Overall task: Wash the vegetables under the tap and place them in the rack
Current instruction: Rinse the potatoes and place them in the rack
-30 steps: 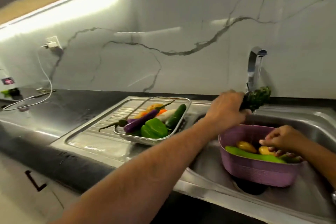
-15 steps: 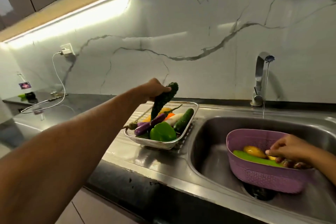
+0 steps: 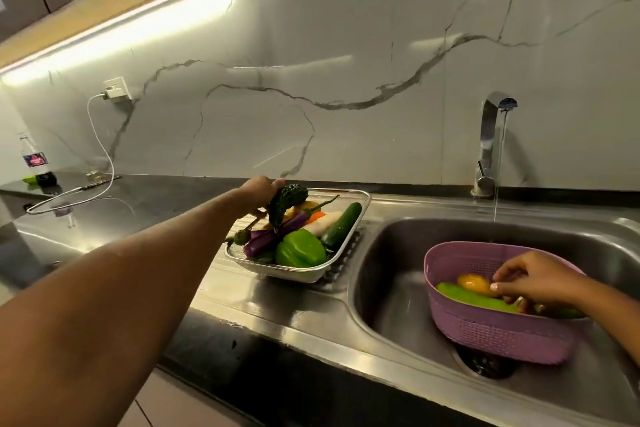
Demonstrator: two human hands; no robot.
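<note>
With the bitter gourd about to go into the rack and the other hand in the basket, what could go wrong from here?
1. The rack is already heaped; the bitter gourd that the left hand holds may roll off the pile onto the drainboard.
2. The tap is running while nothing is under it, so water is wasted.
3. The purple basket sits tilted in the sink; the right hand reaching inside might tip it.

Bare forearms, sleeveless, no jewellery

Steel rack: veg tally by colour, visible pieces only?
In the steel rack, bitter gourd included, held by the left hand:
Green: 3, bell pepper, cucumber, bitter gourd
Purple: 2, aubergines
White: 1, radish
Orange: 1, partly hidden piece
Total: 7 visible; more may lie underneath.
</note>
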